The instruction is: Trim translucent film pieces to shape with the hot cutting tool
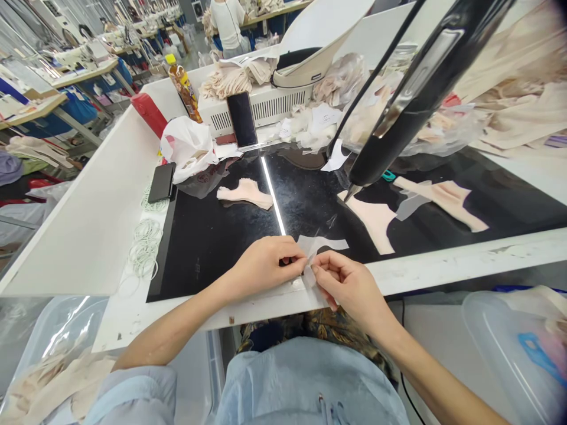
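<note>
Translucent piece (311, 243) held at the surface's (199, 254) near edge

Pale rings (144, 251) lie along the left edge, presumably to be out of the way. A peach fabric piece (246, 192) rests flat farther in, seemingly within easy reach. At the near edge, the left grip (268, 262) is closed, thumb to fingertip, on the translucent piece; the right grip (349, 286) pinches it just beside, likely so both control something thin and limp. Farther right, a second fabric piece (374, 219) lies below a black nozzle's (376, 158) tip; whether they touch, I cannot tell.

No readable text — bottle label (185, 88) too small
</note>
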### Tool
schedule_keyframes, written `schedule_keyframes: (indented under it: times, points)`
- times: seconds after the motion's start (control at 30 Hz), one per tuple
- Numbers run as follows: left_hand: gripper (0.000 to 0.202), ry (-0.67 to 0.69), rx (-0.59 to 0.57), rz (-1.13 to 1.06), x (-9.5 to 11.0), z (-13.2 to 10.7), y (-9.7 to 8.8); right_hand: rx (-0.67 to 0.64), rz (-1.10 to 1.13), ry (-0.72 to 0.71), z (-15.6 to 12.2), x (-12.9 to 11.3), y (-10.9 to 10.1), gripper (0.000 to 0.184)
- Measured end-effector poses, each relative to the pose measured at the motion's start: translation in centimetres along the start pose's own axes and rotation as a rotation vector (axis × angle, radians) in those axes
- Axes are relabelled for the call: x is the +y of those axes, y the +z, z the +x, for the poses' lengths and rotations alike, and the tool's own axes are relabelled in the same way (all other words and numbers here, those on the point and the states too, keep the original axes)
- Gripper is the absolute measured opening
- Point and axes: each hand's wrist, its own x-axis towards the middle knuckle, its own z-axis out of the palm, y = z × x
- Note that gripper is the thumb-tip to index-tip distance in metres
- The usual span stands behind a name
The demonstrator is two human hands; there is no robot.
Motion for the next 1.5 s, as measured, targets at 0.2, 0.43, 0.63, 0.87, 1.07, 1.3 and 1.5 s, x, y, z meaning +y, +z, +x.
schedule_keyframes:
  times: [0.2, 0.43, 0.63, 0.87, 1.07, 1.3, 1.5]
  points:
    - [0.017, 0.018, 0.026, 0.036, -0.2, 0.2, 0.3, 0.012, -0.059, 0.006, -0.1, -0.3, 0.1, 0.017]
    - [0.017, 0.061, 0.079, 0.119, -0.7, 0.4, 0.1, 0.061, -0.207, -0.035, 0.0, -0.6, -0.1, 0.008]
    - [0.017, 0.054, 0.072, 0.109, -0.8, 0.5, -0.3, 0.113, -0.401, -0.126, -0.1, -0.5, -0.7, 0.009]
    - [0.017, 0.063, 0.089, 0.152, -0.9, 0.5, 0.0, 0.126, -0.512, -0.228, 0.1, 0.0, -0.9, 0.008]
    - [0.018, 0.033, 0.017, 0.085, -0.8, 0.4, -0.3, 0.14, -0.457, -0.197, -0.4, -0.1, -1.5, 0.013]
    - [0.019, 0.034, -0.006, 0.079, -0.6, 0.4, -0.3, 0.07, -0.388, -0.123, -1.4, -0.4, -1.6, 0.018]
    - [0.022, 0.049, 0.009, 0.083, -0.3, 0.4, -0.2, -0.024, -0.402, -0.154, -0.9, -0.1, -0.5, 0.021]
